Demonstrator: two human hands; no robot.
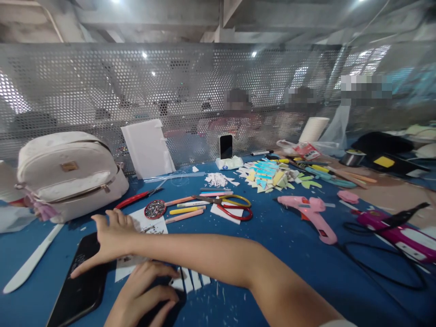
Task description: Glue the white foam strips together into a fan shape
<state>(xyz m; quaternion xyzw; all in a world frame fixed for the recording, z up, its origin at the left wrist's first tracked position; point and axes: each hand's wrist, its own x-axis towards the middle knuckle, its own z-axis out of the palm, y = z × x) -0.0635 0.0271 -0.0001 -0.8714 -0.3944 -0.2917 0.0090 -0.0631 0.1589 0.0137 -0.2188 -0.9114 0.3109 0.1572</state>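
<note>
My right arm reaches across to the left, and my right hand (117,238) is spread with its thumb over a black phone (80,281) lying on the table. Its other fingers point toward the pliers and the backpack; nothing shows in its grasp. Below that arm, my left hand (145,290) has loosely bent, parted fingers, their tips beside several white strips (190,279). I cannot tell whether they touch the strips. A white sheet (123,271) with dark specks lies partly hidden under my right hand and forearm.
Beyond my arms lie red-handled pliers (132,199), scissors (235,206), several markers (185,210) and a round dish of glitter (155,209). A white backpack (71,181) stands left. Coloured scraps (269,175) are piled centrally. A pink glue gun (309,213) with a cable lies right.
</note>
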